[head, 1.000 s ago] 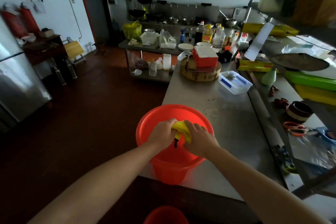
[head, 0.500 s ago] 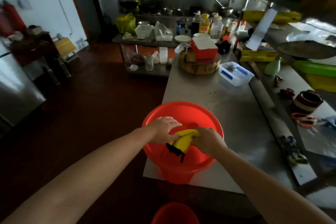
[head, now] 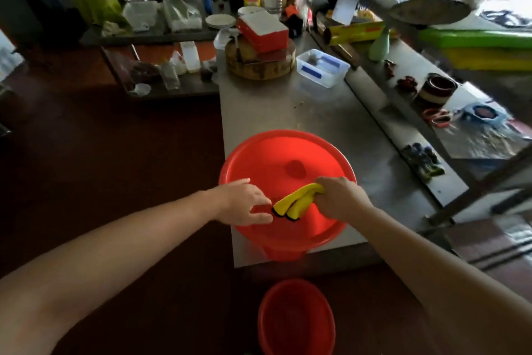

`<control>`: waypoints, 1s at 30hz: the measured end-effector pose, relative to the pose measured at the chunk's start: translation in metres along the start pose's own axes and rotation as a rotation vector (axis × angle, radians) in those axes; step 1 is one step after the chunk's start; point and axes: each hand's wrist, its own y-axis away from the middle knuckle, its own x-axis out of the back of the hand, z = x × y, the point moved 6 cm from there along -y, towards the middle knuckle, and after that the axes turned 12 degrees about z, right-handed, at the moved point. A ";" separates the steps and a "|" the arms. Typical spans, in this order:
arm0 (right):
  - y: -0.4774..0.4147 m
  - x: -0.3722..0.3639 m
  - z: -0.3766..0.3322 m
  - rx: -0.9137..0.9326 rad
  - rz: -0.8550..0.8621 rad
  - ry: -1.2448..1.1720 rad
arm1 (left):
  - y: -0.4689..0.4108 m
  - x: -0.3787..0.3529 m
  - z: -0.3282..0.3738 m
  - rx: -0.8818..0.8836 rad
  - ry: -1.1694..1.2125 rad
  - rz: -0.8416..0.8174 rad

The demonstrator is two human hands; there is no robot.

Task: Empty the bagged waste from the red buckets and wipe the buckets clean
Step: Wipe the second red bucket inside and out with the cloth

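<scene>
While the light is poor, the layout reads well enough. Steel tabletop (head: 331, 112), cluttered at the far end. Red bucket (head: 273, 153) stands upright at its near corner, mouth up, rim reaching out past the left edge. No bag shows inside, only bare red wall and floor. Second red bucket (head: 288, 291) sits on the floor just below the corner, also mouth up. Its inside is too dark to judge.

Left hand (head: 241, 205) rests on the near rim, fingers loosely extended, holding nothing that I can make out. Right hand (head: 342, 199) is closed around one end of a yellow cloth (head: 296, 202), over the bucket's near right side.

The cloth is bunched into a short roll. Its long axis slants from the right hand down and left, and the black-trimmed free end points at the left hand's fingertips.

Judgement: emptying looks done for this bucket, and wiping is the step in hand. Next move calls for pressing the cloth flat to the inner wall and sweeping round, with the left hand steadying the rim, since the bucket sits so close to the edge.
</scene>
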 end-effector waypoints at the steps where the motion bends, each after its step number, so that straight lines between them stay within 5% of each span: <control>1: 0.003 -0.001 0.001 -0.009 -0.005 0.008 | 0.010 -0.007 0.007 -0.005 0.037 -0.073; 4: 0.008 -0.005 -0.001 0.015 -0.015 0.059 | 0.032 -0.018 0.025 -0.102 -0.104 -0.171; 13: 0.019 0.001 -0.012 0.133 -0.103 0.176 | 0.046 -0.029 0.054 -0.102 -0.490 0.105; 20: 0.041 0.001 -0.009 0.239 -0.128 0.226 | 0.049 -0.056 0.083 0.079 -0.508 0.148; 27: 0.081 -0.029 -0.006 0.564 -0.036 0.377 | 0.052 -0.065 0.105 0.126 -0.494 0.360; 30: 0.094 -0.043 -0.002 0.602 -0.069 0.391 | 0.060 -0.079 0.113 0.117 -0.446 0.325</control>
